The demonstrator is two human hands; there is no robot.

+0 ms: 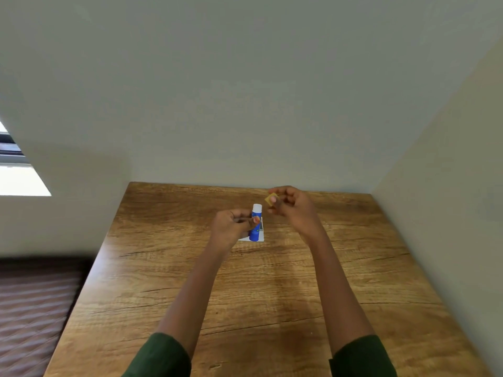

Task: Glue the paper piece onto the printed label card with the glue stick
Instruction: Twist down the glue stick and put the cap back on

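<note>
My left hand [234, 227] grips a blue glue stick [255, 223] with a white top, holding it upright above the table. Below the stick lies the white printed label card [260, 237], mostly hidden by the stick and my left hand. My right hand [292, 205] is raised to the right of the stick and pinches a small yellow paper piece [271, 200] between thumb and fingers. The paper piece is just up and right of the stick's white top, apart from it.
The wooden table [272, 295] fills the lower view and stands in a corner, with a wall behind it and another along its right side. A dark patterned surface [32, 317] lies to the left of the table. A window [19, 175] is at far left.
</note>
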